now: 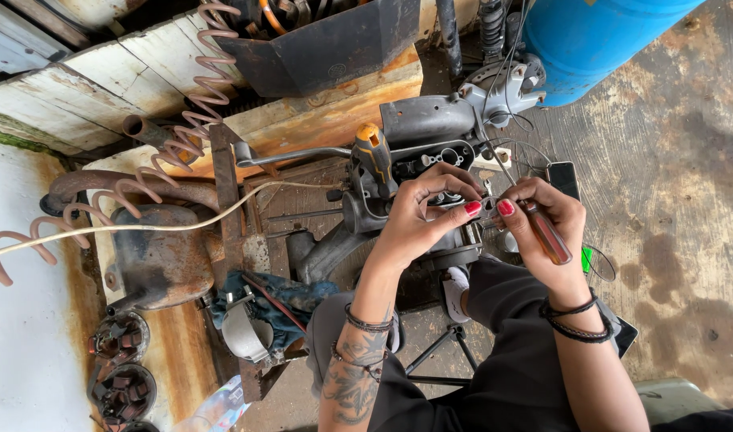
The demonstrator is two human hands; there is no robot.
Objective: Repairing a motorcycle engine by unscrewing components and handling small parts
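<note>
Over the grey motor housing (427,128), the left hand (418,220) pinches a small stiff metal part and the right hand (542,224) closes on a brown-handled screwdriver (547,234), rigid, light, probably best gripped mid-handle.

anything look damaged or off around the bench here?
Yes: the metal tank at the left is heavily rusted, and the white boards above it have peeling, stained paint. Dark stains mark the floor. Both hands, left hand and right hand, work normally.
</note>
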